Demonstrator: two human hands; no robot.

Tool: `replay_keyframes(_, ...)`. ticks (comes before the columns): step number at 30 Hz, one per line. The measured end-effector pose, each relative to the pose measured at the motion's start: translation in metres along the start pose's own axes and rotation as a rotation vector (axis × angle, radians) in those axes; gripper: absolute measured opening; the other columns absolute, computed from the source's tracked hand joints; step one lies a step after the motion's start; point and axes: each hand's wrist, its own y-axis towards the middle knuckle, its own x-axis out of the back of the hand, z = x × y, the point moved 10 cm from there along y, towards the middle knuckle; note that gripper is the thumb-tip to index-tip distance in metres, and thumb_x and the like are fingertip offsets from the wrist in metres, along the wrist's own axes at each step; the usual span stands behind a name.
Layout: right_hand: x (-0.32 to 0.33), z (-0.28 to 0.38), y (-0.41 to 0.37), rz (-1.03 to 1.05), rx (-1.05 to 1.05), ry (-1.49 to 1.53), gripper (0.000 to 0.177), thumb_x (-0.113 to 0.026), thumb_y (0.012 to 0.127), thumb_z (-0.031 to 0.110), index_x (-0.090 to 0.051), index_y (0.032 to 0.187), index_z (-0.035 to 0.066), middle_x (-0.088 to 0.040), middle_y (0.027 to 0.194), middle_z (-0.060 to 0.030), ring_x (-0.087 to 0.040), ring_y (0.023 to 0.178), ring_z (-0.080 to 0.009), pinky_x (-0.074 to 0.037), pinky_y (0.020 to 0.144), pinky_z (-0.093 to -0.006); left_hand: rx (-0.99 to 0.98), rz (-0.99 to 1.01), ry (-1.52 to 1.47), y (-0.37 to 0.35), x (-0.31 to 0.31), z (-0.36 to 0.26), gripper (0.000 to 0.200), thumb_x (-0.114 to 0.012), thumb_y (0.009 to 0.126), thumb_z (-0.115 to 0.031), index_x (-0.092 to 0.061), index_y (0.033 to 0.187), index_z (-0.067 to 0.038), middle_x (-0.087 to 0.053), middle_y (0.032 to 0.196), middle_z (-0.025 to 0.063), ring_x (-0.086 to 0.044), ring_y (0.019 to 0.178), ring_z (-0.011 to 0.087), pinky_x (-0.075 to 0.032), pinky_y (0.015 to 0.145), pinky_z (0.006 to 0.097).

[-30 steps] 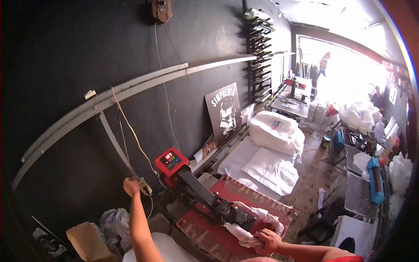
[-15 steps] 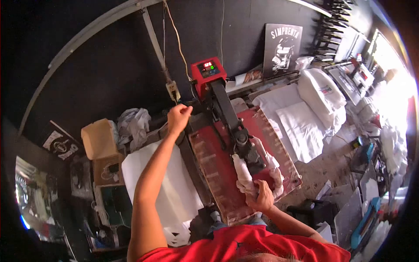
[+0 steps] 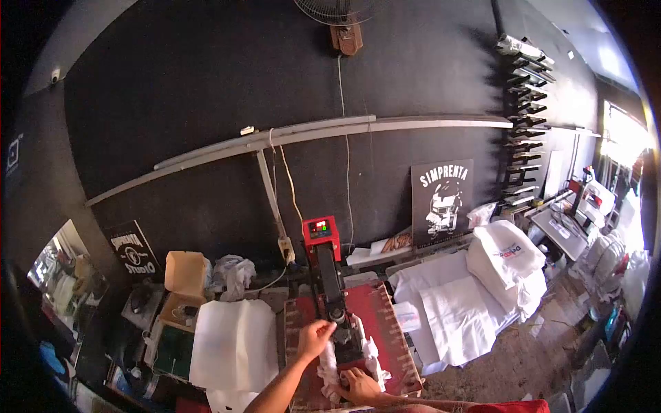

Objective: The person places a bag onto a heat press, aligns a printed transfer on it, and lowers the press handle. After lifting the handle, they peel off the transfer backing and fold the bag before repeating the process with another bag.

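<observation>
A heat press with a red control box point(image 3: 321, 232) and a long black arm point(image 3: 329, 272) stands in front of me, over a wide red platen point(image 3: 377, 303). Its U-shaped handle point(image 3: 370, 354) is wrapped in whitish cloth. My right hand point(image 3: 361, 387) is closed around the near end of this handle. My left hand point(image 3: 316, 339) hovers by the left side of the press arm, close to the round black knob point(image 3: 337, 314). Its fingers are pinched together, and whatever they may hold is hidden.
White sheets point(image 3: 234, 344) lie left of the press, beside an open cardboard box point(image 3: 184, 272). White fabric point(image 3: 454, 316) and a stack of white shirts point(image 3: 506, 255) are on the right. A printed sign point(image 3: 443, 203) leans on the black wall; a fan point(image 3: 337, 8) hangs above.
My view has tilted up, showing more wall and the fan. My left hand has moved from near the wall socket to beside the press arm. The right hand stays at the handle.
</observation>
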Motion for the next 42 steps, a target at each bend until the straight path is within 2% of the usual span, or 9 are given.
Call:
replay_keyframes(6, -0.005, 0.010, 0.003, 0.070, -0.071, -0.034, 0.068, -0.069, 0.086, 0.052, -0.053, 0.120, -0.004, -0.058, 0.108, -0.0224, -0.059, 0.108, -0.0420, -0.052, 0.090, -0.0501, 0.044, -0.229, -0.055, 0.066, 0.044, 0.035, 0.040, -0.065, 0.099, -0.032, -0.060, 0.073, -0.002, -0.062, 0.064, 0.0038, -0.057, 0.062, 0.0094, -0.044, 0.059, 0.0305)
replay_keyframes(9, -0.012, 0.016, 0.002, -0.050, 0.088, -0.166, 0.060, -0.071, 0.084, 0.053, -0.059, 0.109, 0.000, -0.058, 0.099, -0.0185, -0.060, 0.097, -0.0365, -0.052, 0.081, -0.0460, -0.082, -0.263, -0.046, 0.100, 0.061, 0.015, 0.037, -0.065, 0.100, -0.028, -0.060, 0.074, -0.001, -0.061, 0.064, 0.0028, -0.055, 0.061, 0.0071, -0.043, 0.057, 0.0304)
replay_keyframes(13, 0.012, 0.028, 0.005, -0.180, 0.126, -0.125, 0.050, -0.074, 0.082, 0.050, -0.061, 0.091, 0.004, -0.060, 0.085, -0.0147, -0.063, 0.080, -0.0331, -0.053, 0.071, -0.0434, 0.040, -0.194, -0.024, 0.087, 0.034, 0.014, 0.033, -0.067, 0.098, -0.028, -0.062, 0.078, -0.002, -0.063, 0.068, 0.0067, -0.059, 0.062, 0.0155, -0.044, 0.057, 0.0321)
replay_keyframes(15, 0.011, 0.025, 0.004, -0.185, 0.118, -0.098, 0.048, -0.074, 0.082, 0.050, -0.060, 0.089, 0.004, -0.060, 0.084, -0.0145, -0.065, 0.079, -0.0328, -0.054, 0.070, -0.0436, -0.034, -0.153, 0.091, 0.047, -0.001, 0.000, 0.024, -0.068, 0.096, -0.027, -0.065, 0.088, -0.004, -0.067, 0.082, 0.0085, -0.065, 0.076, 0.0239, -0.049, 0.069, 0.0356)
replay_keyframes(17, 0.013, 0.026, 0.003, -0.117, 0.047, -0.084, 0.045, -0.074, 0.082, 0.046, -0.062, 0.094, 0.003, -0.063, 0.089, -0.0160, -0.068, 0.083, -0.0326, -0.056, 0.071, -0.0445, -0.379, -0.125, 0.087, 0.005, -0.023, -0.049, 0.022, -0.070, 0.094, -0.026, -0.067, 0.102, -0.006, -0.066, 0.106, 0.0108, -0.063, 0.099, 0.0308, -0.050, 0.087, 0.0419)
replay_keyframes(21, 0.000, 0.020, -0.005, -0.172, 0.163, -0.075, 0.043, -0.071, 0.085, 0.043, -0.063, 0.101, 0.005, -0.064, 0.092, -0.0143, -0.069, 0.086, -0.0331, -0.057, 0.073, -0.0452, -0.333, 0.040, 0.323, -0.035, -0.063, -0.030, 0.031, -0.072, 0.091, -0.029, -0.068, 0.115, -0.009, -0.057, 0.129, 0.0130, -0.056, 0.114, 0.0361, -0.046, 0.099, 0.0489)
replay_keyframes(26, -0.012, 0.016, -0.007, -0.061, 0.173, -0.046, 0.038, -0.069, 0.086, 0.044, -0.059, 0.093, 0.008, -0.067, 0.084, -0.0136, -0.070, 0.080, -0.0333, -0.057, 0.071, -0.0471, -0.253, -0.072, 0.343, -0.036, -0.058, -0.014, 0.033, -0.067, 0.095, -0.026, -0.064, 0.120, -0.005, -0.059, 0.129, 0.0165, -0.056, 0.116, 0.0387, -0.048, 0.098, 0.0487)
replay_keyframes(31, -0.012, 0.012, -0.004, 0.094, 0.082, -0.003, 0.053, -0.068, 0.086, 0.047, -0.061, 0.118, 0.006, -0.071, 0.102, -0.0202, -0.070, 0.093, -0.0383, -0.057, 0.079, -0.0491, -0.285, -0.059, 0.490, -0.053, -0.062, -0.024, 0.042, -0.064, 0.097, -0.026, -0.057, 0.135, -0.008, -0.057, 0.132, 0.0186, -0.055, 0.120, 0.0401, -0.047, 0.099, 0.0500)
replay_keyframes(42, 0.018, 0.024, -0.014, -0.198, 0.136, -0.161, 0.054, -0.074, 0.080, 0.052, -0.061, 0.100, 0.003, -0.059, 0.104, -0.0199, -0.059, 0.100, -0.0394, -0.049, 0.089, -0.0488, -0.263, -0.108, 0.508, -0.056, -0.056, -0.026, 0.052, -0.062, 0.098, -0.038, -0.054, 0.137, -0.005, -0.056, 0.128, 0.0177, -0.054, 0.116, 0.0396, -0.045, 0.101, 0.0504)
